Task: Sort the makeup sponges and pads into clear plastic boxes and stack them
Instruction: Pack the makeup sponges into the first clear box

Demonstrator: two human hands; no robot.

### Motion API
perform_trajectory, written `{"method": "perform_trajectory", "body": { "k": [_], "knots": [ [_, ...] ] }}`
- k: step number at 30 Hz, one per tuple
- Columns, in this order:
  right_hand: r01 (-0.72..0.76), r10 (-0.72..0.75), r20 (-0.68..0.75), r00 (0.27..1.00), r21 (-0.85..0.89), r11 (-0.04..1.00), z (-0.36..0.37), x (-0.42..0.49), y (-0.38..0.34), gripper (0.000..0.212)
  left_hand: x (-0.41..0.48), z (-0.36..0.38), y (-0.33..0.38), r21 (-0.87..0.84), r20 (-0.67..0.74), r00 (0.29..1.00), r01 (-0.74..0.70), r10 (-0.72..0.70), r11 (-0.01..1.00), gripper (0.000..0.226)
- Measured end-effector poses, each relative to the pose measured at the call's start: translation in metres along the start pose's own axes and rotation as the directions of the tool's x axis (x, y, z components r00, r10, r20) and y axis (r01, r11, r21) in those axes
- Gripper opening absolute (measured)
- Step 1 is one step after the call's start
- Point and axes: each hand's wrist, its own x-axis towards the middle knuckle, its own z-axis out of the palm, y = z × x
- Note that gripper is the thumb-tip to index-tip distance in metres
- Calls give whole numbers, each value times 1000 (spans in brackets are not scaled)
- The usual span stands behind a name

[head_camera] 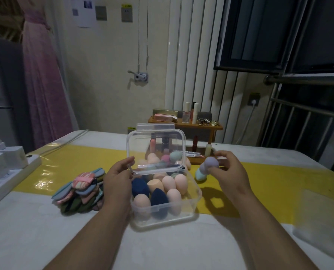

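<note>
Clear box (166,215) near centre: left hand (117,178) pinches lid (156,149) edge to keep it open, right hand (228,168) fingertips pinch lilac sponge (211,162), prob. to drop in.

Dim, soft, edge-warped indoor light

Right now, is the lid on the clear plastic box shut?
No, the lid stands tilted open above the clear box, the left hand holding its edge, while the right hand pinches a lilac sponge beside it.
</note>
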Motion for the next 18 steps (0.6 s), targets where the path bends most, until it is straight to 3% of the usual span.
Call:
{"method": "perform_trajectory", "body": {
  "k": [2, 7, 13, 18],
  "knots": [
    [50, -59, 108, 992, 82, 995, 3, -4, -10, 25, 1, 0, 0, 5, -2, 1000, -3, 3, 1000, 54],
    [164, -123, 331, 936, -97, 982, 10, -13, -25, 16, 2, 0, -2, 0, 0, 1000, 6, -6, 1000, 53],
    [216, -26, 396, 918, -443, 870, 17, -21, -32, 14, 1, -1, -2, -6, -4, 1000, 7, -7, 1000, 52],
    [268, -16, 408, 913, -568, 778, 23, -22, -41, 11, 0, -1, -1, 8, 3, 1000, 3, -3, 1000, 51]
  ]
}}
